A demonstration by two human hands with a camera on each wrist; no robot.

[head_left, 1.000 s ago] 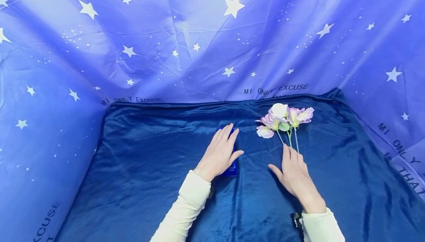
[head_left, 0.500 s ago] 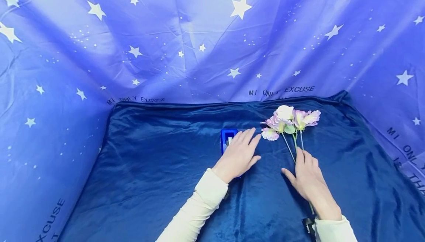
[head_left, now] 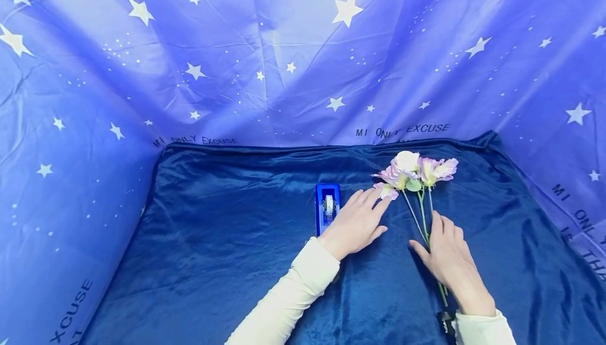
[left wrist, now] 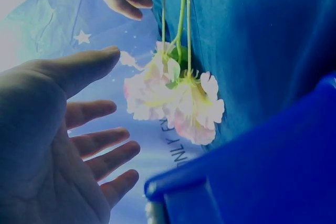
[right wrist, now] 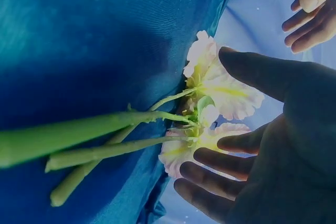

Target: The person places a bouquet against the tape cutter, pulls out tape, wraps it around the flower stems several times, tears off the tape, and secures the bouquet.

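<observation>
Flowers [head_left: 396,175], pale pink and white, lie on the dark blue cloth [head_left: 227,229] at the person's right; heads toward the back edge, stems running toward the person, crossing near the right hand [head_left: 448,258]; a green leaf [head_left: 413,184] sits just below the heads.

Compared with 1.0 s ago: left hand [head_left: 356,223] then covered most of the tape dispenser [head_left: 326,190]; it has since moved rightward, and its fingertips now overlap the leftmost petals in the head view; contact cannot be told. Right hand has also shifted a little rightward, exposing more stem, lower ends included; flowers keep their place on the cloth.

Container: blue tape dispenser, left of the flowers, well apart from them; a roll of tape [head_left: 329,204] is seated inside, now visible; dispenser's near end is hidden by the left hand and sleeve [head_left: 314,266].

Hands: left, fingers extended, thumb apart, nothing gripped; right, fingers extended and slightly spread, thumb apart, nothing gripped; it lies over or just beside the stems, touch cannot be told.
</observation>
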